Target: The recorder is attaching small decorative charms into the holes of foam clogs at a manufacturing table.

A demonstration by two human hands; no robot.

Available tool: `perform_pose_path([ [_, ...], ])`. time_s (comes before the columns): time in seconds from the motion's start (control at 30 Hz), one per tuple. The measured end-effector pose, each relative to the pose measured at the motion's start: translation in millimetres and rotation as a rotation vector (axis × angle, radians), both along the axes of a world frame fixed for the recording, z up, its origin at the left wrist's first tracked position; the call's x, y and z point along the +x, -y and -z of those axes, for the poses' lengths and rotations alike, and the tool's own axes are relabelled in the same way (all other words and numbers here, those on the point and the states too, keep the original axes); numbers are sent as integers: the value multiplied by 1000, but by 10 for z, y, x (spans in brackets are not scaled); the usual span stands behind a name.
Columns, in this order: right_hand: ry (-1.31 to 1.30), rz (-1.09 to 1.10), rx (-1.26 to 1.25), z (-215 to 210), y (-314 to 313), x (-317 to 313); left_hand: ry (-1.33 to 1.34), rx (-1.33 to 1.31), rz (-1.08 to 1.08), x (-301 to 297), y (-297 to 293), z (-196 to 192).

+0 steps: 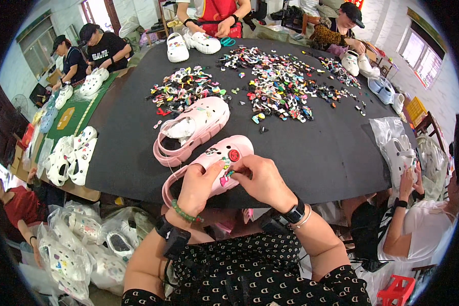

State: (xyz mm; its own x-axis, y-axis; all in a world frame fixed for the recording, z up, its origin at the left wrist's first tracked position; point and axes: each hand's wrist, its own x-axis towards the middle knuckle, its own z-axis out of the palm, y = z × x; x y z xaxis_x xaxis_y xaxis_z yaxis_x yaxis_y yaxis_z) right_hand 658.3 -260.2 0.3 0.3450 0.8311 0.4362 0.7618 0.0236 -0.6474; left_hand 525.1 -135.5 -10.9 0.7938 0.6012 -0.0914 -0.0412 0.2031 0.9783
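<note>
Bags: clear plastic bags of white clogs (81, 250) piled low on the far left, off the table.
Left hand (196, 186): curled over the near side of the pink foam clog (214, 163), thumb up by the charms, steadying it at the front edge of the black table mat (311, 153).
Charm: small multicoloured charm (224, 177) sits on top of the clog, right between both hands' fingertips.
Right hand (264, 181): fingers pinched narrow, pressing on that charm.
Second clog: matching pink clog with paper stuffing (191, 130) just behind.
Pile: loose heap of colourful charms (275, 86) mid-table, well apart from the hands.
</note>
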Motion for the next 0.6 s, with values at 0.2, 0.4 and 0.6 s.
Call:
perform_pose_path([
  [0.2, -320, 45, -74, 26, 17, -22, 36, -37, -47, -4, 75, 4],
  [0.4, -381, 98, -162, 50, -10, 62, -100, 191, -27, -74, 94, 74],
  [0.6, -57, 211, -1, 153, -83, 84, -99, 236, -21, -93, 120, 114],
])
